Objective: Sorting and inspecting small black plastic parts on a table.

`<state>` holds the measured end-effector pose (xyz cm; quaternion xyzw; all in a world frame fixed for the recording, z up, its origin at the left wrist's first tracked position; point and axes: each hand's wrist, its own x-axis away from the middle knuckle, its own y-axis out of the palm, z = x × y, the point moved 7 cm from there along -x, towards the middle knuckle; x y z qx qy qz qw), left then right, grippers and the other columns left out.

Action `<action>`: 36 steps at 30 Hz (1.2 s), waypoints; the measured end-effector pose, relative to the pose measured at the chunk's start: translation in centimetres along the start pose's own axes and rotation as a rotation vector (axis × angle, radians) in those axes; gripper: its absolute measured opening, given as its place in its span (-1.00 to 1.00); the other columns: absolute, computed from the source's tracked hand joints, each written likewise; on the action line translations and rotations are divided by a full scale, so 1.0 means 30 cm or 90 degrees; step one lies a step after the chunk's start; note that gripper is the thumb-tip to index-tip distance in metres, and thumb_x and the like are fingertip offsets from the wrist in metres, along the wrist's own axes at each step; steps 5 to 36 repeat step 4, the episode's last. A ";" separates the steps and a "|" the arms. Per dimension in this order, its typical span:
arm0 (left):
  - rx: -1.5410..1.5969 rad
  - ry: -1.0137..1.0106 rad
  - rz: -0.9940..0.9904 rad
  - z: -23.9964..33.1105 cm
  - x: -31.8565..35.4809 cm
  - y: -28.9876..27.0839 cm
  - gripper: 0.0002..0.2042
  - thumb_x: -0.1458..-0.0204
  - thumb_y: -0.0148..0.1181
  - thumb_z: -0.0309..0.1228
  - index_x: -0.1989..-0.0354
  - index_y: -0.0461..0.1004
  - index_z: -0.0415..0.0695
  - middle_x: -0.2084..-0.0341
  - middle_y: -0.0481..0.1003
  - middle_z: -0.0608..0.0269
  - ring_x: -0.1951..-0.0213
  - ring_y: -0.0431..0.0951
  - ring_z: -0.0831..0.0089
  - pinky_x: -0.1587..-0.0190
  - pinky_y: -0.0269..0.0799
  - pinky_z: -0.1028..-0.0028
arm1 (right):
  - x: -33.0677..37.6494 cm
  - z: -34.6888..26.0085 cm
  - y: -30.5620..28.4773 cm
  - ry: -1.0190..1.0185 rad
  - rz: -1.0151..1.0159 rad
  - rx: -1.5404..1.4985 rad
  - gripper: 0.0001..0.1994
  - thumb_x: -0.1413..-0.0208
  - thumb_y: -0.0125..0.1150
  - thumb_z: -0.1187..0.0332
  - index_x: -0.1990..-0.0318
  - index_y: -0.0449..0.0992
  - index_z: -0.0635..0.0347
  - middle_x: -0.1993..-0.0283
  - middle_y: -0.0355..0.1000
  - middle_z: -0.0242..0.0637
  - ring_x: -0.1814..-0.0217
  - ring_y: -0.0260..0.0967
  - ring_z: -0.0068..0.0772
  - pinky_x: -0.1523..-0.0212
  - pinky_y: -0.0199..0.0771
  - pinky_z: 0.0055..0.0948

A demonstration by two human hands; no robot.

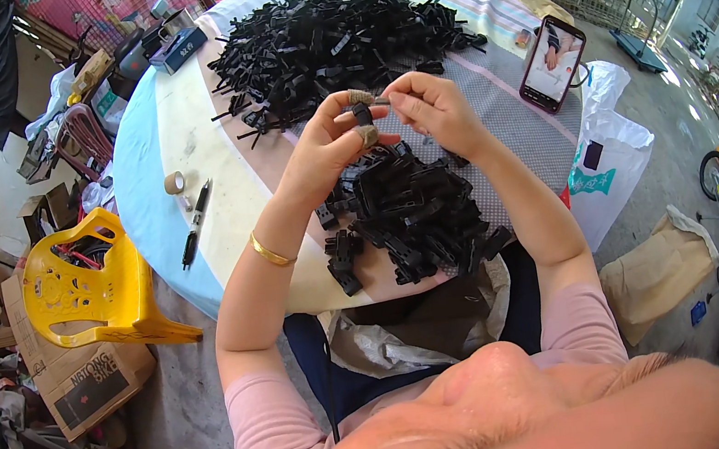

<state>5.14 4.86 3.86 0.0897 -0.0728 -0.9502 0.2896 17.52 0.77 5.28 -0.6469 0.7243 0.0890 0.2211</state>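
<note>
Over the middle of the table, my left hand grips a small black plastic part between its thumb and fingers. Tan tape wraps the thumb and a finger of that hand. Close beside it, my right hand is closed in a pinch at the part's upper end; whatever lies between its fingertips is too small to make out. Below my hands sits a pile of black plastic clips near the table's front edge. Beyond them spreads a larger heap of black strap-like pieces.
The round table wears a striped cloth. A tape roll and a pen lie at left, a box at far left. A propped phone and a white bag are at right. A yellow chair stands left. An open sack rests at my lap.
</note>
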 end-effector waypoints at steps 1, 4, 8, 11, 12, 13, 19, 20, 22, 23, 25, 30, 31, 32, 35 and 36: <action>-0.040 0.038 0.020 0.011 0.001 -0.003 -0.60 0.02 -0.05 -0.56 -0.05 0.15 -0.18 0.21 0.41 0.06 0.14 0.46 0.27 0.06 0.35 0.48 | 0.003 0.007 0.011 0.020 -0.019 0.003 -0.85 -0.08 0.03 0.41 0.27 0.44 0.30 0.47 0.37 -0.44 0.44 0.25 -0.74 0.43 0.28 -0.72; -0.161 0.130 0.060 0.024 -0.001 -0.012 -0.62 0.02 -0.03 -0.55 -0.02 0.16 -0.11 0.13 0.38 0.10 0.15 0.48 0.33 0.13 0.35 0.59 | 0.012 0.004 0.048 0.086 -0.057 -0.038 -0.82 -0.08 0.03 0.38 0.25 0.45 0.30 0.41 0.41 -0.38 0.37 0.32 -0.68 0.32 0.36 -0.70; -0.161 0.130 0.060 0.024 -0.001 -0.012 -0.62 0.02 -0.03 -0.55 -0.02 0.16 -0.11 0.13 0.38 0.10 0.15 0.48 0.33 0.13 0.35 0.59 | 0.012 0.004 0.048 0.086 -0.057 -0.038 -0.82 -0.08 0.03 0.38 0.25 0.45 0.30 0.41 0.41 -0.38 0.37 0.32 -0.68 0.32 0.36 -0.70; -0.161 0.130 0.060 0.024 -0.001 -0.012 -0.62 0.02 -0.03 -0.55 -0.02 0.16 -0.11 0.13 0.38 0.10 0.15 0.48 0.33 0.13 0.35 0.59 | 0.012 0.004 0.048 0.086 -0.057 -0.038 -0.82 -0.08 0.03 0.38 0.25 0.45 0.30 0.41 0.41 -0.38 0.37 0.32 -0.68 0.32 0.36 -0.70; -0.161 0.130 0.060 0.024 -0.001 -0.012 -0.62 0.02 -0.03 -0.55 -0.02 0.16 -0.11 0.13 0.38 0.10 0.15 0.48 0.33 0.13 0.35 0.59 | 0.012 0.004 0.048 0.086 -0.057 -0.038 -0.82 -0.08 0.03 0.38 0.25 0.45 0.30 0.41 0.41 -0.38 0.37 0.32 -0.68 0.32 0.36 -0.70; -0.161 0.130 0.060 0.024 -0.001 -0.012 -0.62 0.02 -0.03 -0.55 -0.02 0.16 -0.11 0.13 0.38 0.10 0.15 0.48 0.33 0.13 0.35 0.59 | 0.012 0.004 0.048 0.086 -0.057 -0.038 -0.82 -0.08 0.03 0.38 0.25 0.45 0.30 0.41 0.41 -0.38 0.37 0.32 -0.68 0.32 0.36 -0.70; -0.161 0.130 0.060 0.024 -0.001 -0.012 -0.62 0.02 -0.03 -0.55 -0.02 0.16 -0.11 0.13 0.38 0.10 0.15 0.48 0.33 0.13 0.35 0.59 | 0.012 0.004 0.048 0.086 -0.057 -0.038 -0.82 -0.08 0.03 0.38 0.25 0.45 0.30 0.41 0.41 -0.38 0.37 0.32 -0.68 0.32 0.36 -0.70; -0.161 0.130 0.060 0.024 -0.001 -0.012 -0.62 0.02 -0.03 -0.55 -0.02 0.16 -0.11 0.13 0.38 0.10 0.15 0.48 0.33 0.13 0.35 0.59 | 0.012 0.004 0.048 0.086 -0.057 -0.038 -0.82 -0.08 0.03 0.38 0.25 0.45 0.30 0.41 0.41 -0.38 0.37 0.32 -0.68 0.32 0.36 -0.70; -0.161 0.130 0.060 0.024 -0.001 -0.012 -0.62 0.02 -0.03 -0.55 -0.02 0.16 -0.11 0.13 0.38 0.10 0.15 0.48 0.33 0.13 0.35 0.59 | 0.012 0.004 0.048 0.086 -0.057 -0.038 -0.82 -0.08 0.03 0.38 0.25 0.45 0.30 0.41 0.41 -0.38 0.37 0.32 -0.68 0.32 0.36 -0.70; -0.161 0.130 0.060 0.024 -0.001 -0.012 -0.62 0.02 -0.03 -0.55 -0.02 0.16 -0.11 0.13 0.38 0.10 0.15 0.48 0.33 0.13 0.35 0.59 | 0.012 0.004 0.048 0.086 -0.057 -0.038 -0.82 -0.08 0.03 0.38 0.25 0.45 0.30 0.41 0.41 -0.38 0.37 0.32 -0.68 0.32 0.36 -0.70; -0.161 0.130 0.060 0.024 -0.001 -0.012 -0.62 0.02 -0.03 -0.55 -0.02 0.16 -0.11 0.13 0.38 0.10 0.15 0.48 0.33 0.13 0.35 0.59 | 0.012 0.004 0.048 0.086 -0.057 -0.038 -0.82 -0.08 0.03 0.38 0.25 0.45 0.30 0.41 0.41 -0.38 0.37 0.32 -0.68 0.32 0.36 -0.70; -0.161 0.130 0.060 0.024 -0.001 -0.012 -0.62 0.02 -0.03 -0.55 -0.02 0.16 -0.11 0.13 0.38 0.10 0.15 0.48 0.33 0.13 0.35 0.59 | 0.012 0.004 0.048 0.086 -0.057 -0.038 -0.82 -0.08 0.03 0.38 0.25 0.45 0.30 0.41 0.41 -0.38 0.37 0.32 -0.68 0.32 0.36 -0.70; -0.161 0.130 0.060 0.024 -0.001 -0.012 -0.62 0.02 -0.03 -0.55 -0.02 0.16 -0.11 0.13 0.38 0.10 0.15 0.48 0.33 0.13 0.35 0.59 | 0.012 0.004 0.048 0.086 -0.057 -0.038 -0.82 -0.08 0.03 0.38 0.25 0.45 0.30 0.41 0.41 -0.38 0.37 0.32 -0.68 0.32 0.36 -0.70; -0.161 0.130 0.060 0.024 -0.001 -0.012 -0.62 0.02 -0.03 -0.55 -0.02 0.16 -0.11 0.13 0.38 0.10 0.15 0.48 0.33 0.13 0.35 0.59 | 0.012 0.004 0.048 0.086 -0.057 -0.038 -0.82 -0.08 0.03 0.38 0.25 0.45 0.30 0.41 0.41 -0.38 0.37 0.32 -0.68 0.32 0.36 -0.70; -0.161 0.130 0.060 0.024 -0.001 -0.012 -0.62 0.02 -0.03 -0.55 -0.02 0.16 -0.11 0.13 0.38 0.10 0.15 0.48 0.33 0.13 0.35 0.59 | 0.012 0.004 0.048 0.086 -0.057 -0.038 -0.82 -0.08 0.03 0.38 0.25 0.45 0.30 0.41 0.41 -0.38 0.37 0.32 -0.68 0.32 0.36 -0.70; -0.161 0.130 0.060 0.024 -0.001 -0.012 -0.62 0.02 -0.03 -0.55 -0.02 0.16 -0.11 0.13 0.38 0.10 0.15 0.48 0.33 0.13 0.35 0.59 | 0.012 0.004 0.048 0.086 -0.057 -0.038 -0.82 -0.08 0.03 0.38 0.25 0.45 0.30 0.41 0.41 -0.38 0.37 0.32 -0.68 0.32 0.36 -0.70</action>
